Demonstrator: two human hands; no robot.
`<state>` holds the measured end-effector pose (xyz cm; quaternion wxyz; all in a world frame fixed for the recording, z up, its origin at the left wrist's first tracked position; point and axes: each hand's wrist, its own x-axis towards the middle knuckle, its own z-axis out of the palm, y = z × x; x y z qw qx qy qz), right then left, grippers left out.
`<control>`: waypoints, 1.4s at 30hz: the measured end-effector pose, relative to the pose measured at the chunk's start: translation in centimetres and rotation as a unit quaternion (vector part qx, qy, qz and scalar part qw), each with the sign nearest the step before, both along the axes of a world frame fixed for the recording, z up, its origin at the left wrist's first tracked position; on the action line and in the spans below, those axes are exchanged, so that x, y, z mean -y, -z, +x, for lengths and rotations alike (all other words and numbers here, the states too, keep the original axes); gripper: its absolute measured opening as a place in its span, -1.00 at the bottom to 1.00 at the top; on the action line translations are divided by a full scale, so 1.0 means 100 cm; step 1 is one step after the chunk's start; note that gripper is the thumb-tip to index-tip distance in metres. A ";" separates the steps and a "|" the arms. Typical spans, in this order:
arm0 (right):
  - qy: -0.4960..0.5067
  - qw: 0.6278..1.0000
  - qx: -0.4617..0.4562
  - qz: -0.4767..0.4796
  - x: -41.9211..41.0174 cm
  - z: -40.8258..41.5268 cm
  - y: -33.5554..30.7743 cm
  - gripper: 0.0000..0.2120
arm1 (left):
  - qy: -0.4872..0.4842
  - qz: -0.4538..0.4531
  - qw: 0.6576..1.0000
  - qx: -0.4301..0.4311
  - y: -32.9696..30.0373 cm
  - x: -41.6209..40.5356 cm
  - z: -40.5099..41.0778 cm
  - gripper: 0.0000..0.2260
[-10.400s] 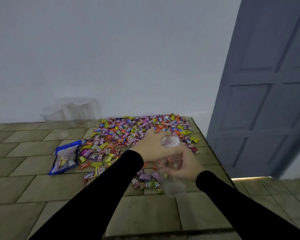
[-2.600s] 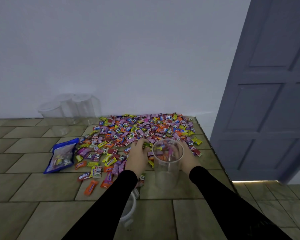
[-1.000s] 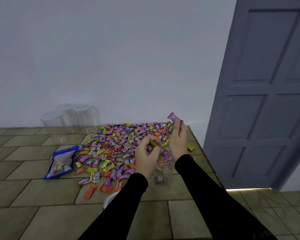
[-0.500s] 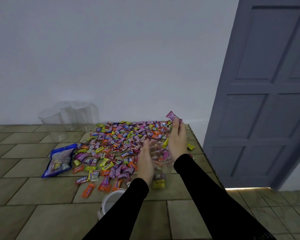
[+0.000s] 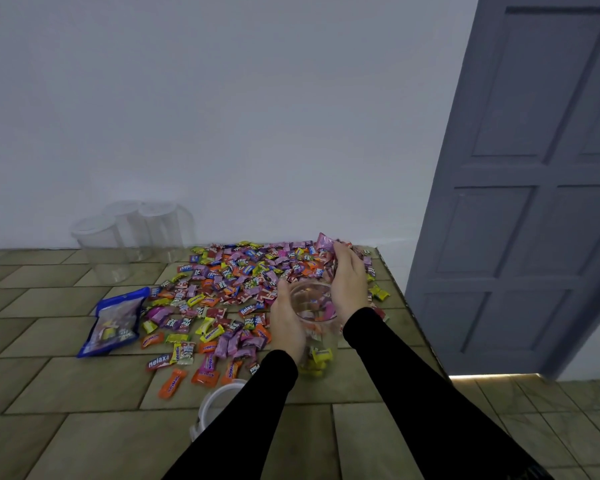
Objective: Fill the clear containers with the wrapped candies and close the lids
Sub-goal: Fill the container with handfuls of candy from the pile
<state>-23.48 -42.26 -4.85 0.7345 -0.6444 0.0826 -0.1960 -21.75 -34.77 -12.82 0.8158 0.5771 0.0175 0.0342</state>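
Head view: a clear jar (image 5: 317, 327) is steadied on the tiled floor (image 5: 66, 386) while candies are gathered above it.

The jar is stood upright at the near edge of the candy pile (image 5: 243, 278), its mouth uncovered, and a few candies are seen at its bottom. Its left side is cupped by the left hand (image 5: 288, 323), fingers curved against the wall. A pink candy (image 5: 324, 241) is pinched at the fingertips of the right hand (image 5: 349, 284), which is held just over the rim's right side. A white lid (image 5: 219, 403) is lain near the left sleeve. Three lidded jars (image 5: 132, 233) are stood by the wall, and a blue bag (image 5: 113, 320) is lain left of the pile.
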 end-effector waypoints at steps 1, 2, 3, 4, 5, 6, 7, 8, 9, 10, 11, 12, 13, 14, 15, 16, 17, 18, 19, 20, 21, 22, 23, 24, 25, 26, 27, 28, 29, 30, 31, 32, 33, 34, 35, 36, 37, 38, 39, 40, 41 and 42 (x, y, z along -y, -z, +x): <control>-0.004 1.000 -0.001 0.007 0.000 0.002 0.002 -0.75 | -0.005 -0.003 1.000 0.000 0.001 0.000 0.001 -0.38; -0.009 1.000 -0.006 0.008 0.001 0.003 0.003 -0.74 | -0.008 -0.008 1.000 -0.002 0.002 0.000 0.001 -0.41; -0.013 1.000 -0.004 0.005 0.002 0.003 0.002 -0.73 | -0.010 -0.015 1.000 -0.004 0.002 0.001 0.002 -0.43; -0.020 1.000 0.000 0.000 0.004 0.002 0.003 -0.71 | -0.010 -0.016 1.000 -0.004 0.003 0.001 0.002 -0.43; -0.028 1.000 0.005 -0.007 0.005 0.002 0.002 -0.68 | -0.009 -0.015 1.000 0.000 0.004 0.000 0.003 -0.42; -0.033 0.999 0.009 -0.013 0.005 0.001 0.002 -0.64 | -0.005 -0.010 1.000 0.007 0.005 0.000 0.004 -0.40; -0.037 0.999 0.014 -0.020 0.006 0.000 0.002 -0.61 | -0.003 -0.007 1.000 0.013 0.005 0.000 0.003 -0.39; -0.039 0.999 0.022 -0.024 0.007 0.000 0.003 -0.61 | -0.001 -0.005 1.000 0.016 0.006 0.000 0.004 -0.38; -0.039 0.998 0.030 -0.028 0.007 0.000 0.004 -0.65 | 0.000 -0.002 1.000 0.019 0.006 -0.001 0.003 -0.39; -0.041 0.998 0.038 -0.032 0.007 0.001 0.005 -0.69 | 0.001 0.001 1.000 0.022 0.006 -0.001 0.003 -0.40; -0.045 0.997 0.045 -0.037 0.007 0.001 0.006 -0.73 | -0.001 0.002 1.000 0.024 0.009 -0.001 0.004 -0.41; -0.051 0.996 0.054 -0.038 0.006 0.002 0.006 -0.78 | -0.001 0.001 1.000 0.027 0.009 -0.001 0.004 -0.41; -0.058 0.996 0.059 -0.034 0.006 0.003 0.007 -0.82 | -0.003 -0.003 1.000 0.027 0.010 -0.001 0.005 -0.40; -0.066 0.995 0.065 -0.030 0.006 0.005 0.007 -0.84 | -0.005 -0.003 1.000 0.027 0.012 -0.002 0.007 -0.37; -0.071 0.995 0.069 -0.030 0.006 0.007 0.009 -0.82 | -0.008 -0.005 1.000 0.026 0.014 -0.002 0.009 -0.35; -0.077 0.994 0.071 -0.029 0.007 0.008 0.009 -0.80 | -0.009 -0.005 1.000 0.025 0.014 -0.001 0.010 -0.34; -0.084 0.994 0.065 -0.026 0.006 0.008 0.009 -0.82 | -0.010 -0.009 1.000 0.022 0.013 -0.001 0.010 -0.36; -0.092 0.993 0.063 -0.024 0.007 0.008 0.008 -0.85 | -0.008 -0.008 1.000 0.021 0.014 -0.001 0.012 -0.38; -0.098 0.993 0.065 -0.028 0.007 0.008 0.008 -0.86 | -0.008 -0.007 1.000 0.023 0.014 -0.002 0.012 -0.40; -0.102 0.992 0.065 -0.038 0.008 0.008 0.009 -0.84 | -0.005 -0.007 1.000 0.025 0.013 -0.002 0.011 -0.43; -0.103 0.991 0.063 -0.049 0.008 0.009 0.009 -0.82 | -0.003 -0.007 1.000 0.026 0.014 -0.002 0.011 -0.44; -0.104 0.991 0.062 -0.053 0.007 0.008 0.007 -0.80 | 0.000 -0.007 1.000 0.030 0.014 -0.003 0.010 -0.45; -0.103 0.991 0.061 -0.059 0.006 0.009 0.007 -0.79 | -0.004 -0.009 0.999 0.033 0.015 -0.003 0.011 -0.45; -0.100 0.991 0.058 -0.066 0.006 0.009 0.006 -0.78 | -0.005 -0.010 0.999 0.035 0.015 -0.003 0.011 -0.45; -0.094 0.992 0.056 -0.069 0.005 0.008 0.006 -0.79 | -0.005 -0.016 0.999 0.032 0.014 -0.002 0.010 -0.44; -0.089 0.992 0.057 -0.064 0.004 0.008 0.006 -0.79 | -0.001 -0.028 0.999 0.026 0.014 -0.001 0.010 -0.42; -0.080 0.994 0.055 -0.055 0.003 0.007 0.005 -0.75 | 0.001 -0.040 0.999 0.024 0.014 -0.001 0.011 -0.39; -0.070 0.995 0.053 -0.043 0.003 0.008 0.007 -0.73 | 0.000 -0.039 0.999 0.025 0.016 -0.001 0.013 -0.36; -0.059 0.996 0.051 -0.040 0.003 0.008 0.007 -0.74 | -0.004 -0.032 0.999 0.029 0.016 -0.001 0.014 -0.35; -0.051 0.996 0.049 -0.045 0.004 0.009 0.009 -0.77 | -0.007 -0.027 0.999 0.033 0.017 -0.001 0.015 -0.35; -0.044 0.996 0.045 -0.060 0.004 0.010 0.010 -0.78 | -0.006 -0.027 0.999 0.032 0.018 -0.001 0.016 -0.36; -0.036 0.996 0.040 -0.067 0.005 0.012 0.011 -0.79 | -0.004 -0.023 0.999 0.033 0.018 -0.001 0.015 -0.37; -0.031 0.996 0.033 -0.071 0.005 0.012 0.012 -0.80 | -0.002 -0.019 0.999 0.033 0.018 -0.001 0.015 -0.38; -0.026 0.997 0.029 -0.074 0.005 0.012 0.013 -0.79 | -0.001 -0.020 0.999 0.032 0.018 -0.001 0.015 -0.39; -0.021 0.996 0.029 -0.077 0.006 0.012 0.013 -0.75 | -0.002 -0.022 0.999 0.030 0.018 -0.001 0.015 -0.41; -0.016 0.996 0.034 -0.076 0.006 0.011 0.013 -0.70 | -0.005 -0.024 0.999 0.027 0.017 -0.001 0.014 -0.43; -0.011 0.997 0.034 -0.073 0.006 0.010 0.012 -0.67 | -0.009 -0.023 0.999 0.025 0.016 -0.002 0.014 -0.45; -0.006 0.997 0.034 -0.069 0.005 0.010 0.013 -0.66 | -0.012 -0.022 0.999 0.025 0.016 -0.002 0.014 -0.45; -0.003 0.997 0.035 -0.074 0.005 0.011 0.014 -0.68 | -0.012 -0.020 0.999 0.027 0.015 -0.002 0.013 -0.44; -0.001 0.995 0.041 -0.088 0.004 0.011 0.014 -0.71 | -0.013 -0.013 0.999 0.031 0.015 -0.002 0.013 -0.43; -0.003 0.993 0.049 -0.107 0.004 0.012 0.015 -0.72 | -0.014 -0.006 0.999 0.033 0.015 -0.002 0.012 -0.41; -0.006 0.991 0.056 -0.121 0.003 0.013 0.016 -0.72 | -0.013 0.001 0.999 0.032 0.015 -0.002 0.012 -0.40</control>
